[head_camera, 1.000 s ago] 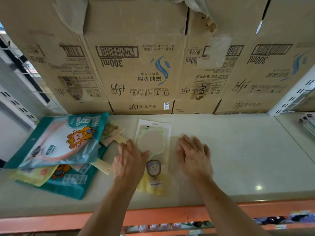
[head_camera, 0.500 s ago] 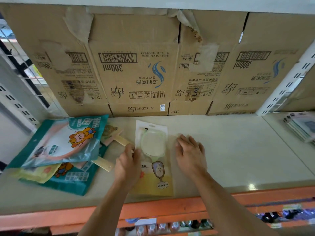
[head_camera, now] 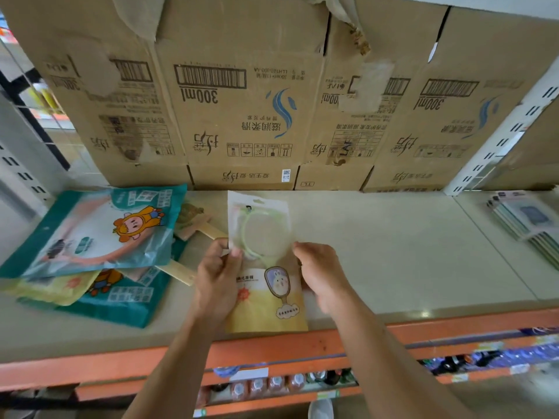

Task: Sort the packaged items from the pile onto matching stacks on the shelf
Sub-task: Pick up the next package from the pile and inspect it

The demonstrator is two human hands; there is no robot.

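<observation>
A clear-and-yellow packet with a green hand mirror [head_camera: 263, 261] lies lengthwise on the beige shelf [head_camera: 393, 261], its lower end at the front edge. My left hand [head_camera: 216, 282] pinches its left edge, thumb on top. My right hand [head_camera: 322, 276] grips its right edge. To the left sits the pile: a teal cartoon packet [head_camera: 96, 231] on top, a yellow packet [head_camera: 51, 287] and another teal packet [head_camera: 121, 297] beneath, with wooden-handled items [head_camera: 196, 220] poking out.
Cardboard boxes [head_camera: 242, 101] line the back of the shelf. A stack of flat grey packets [head_camera: 526, 219] lies at the far right. The shelf's orange front rail [head_camera: 272, 349] runs below, with bottles on a lower shelf.
Both hands went from lying flat beside the mirror packet to holding its two edges. The packet has slid toward the shelf's front edge.
</observation>
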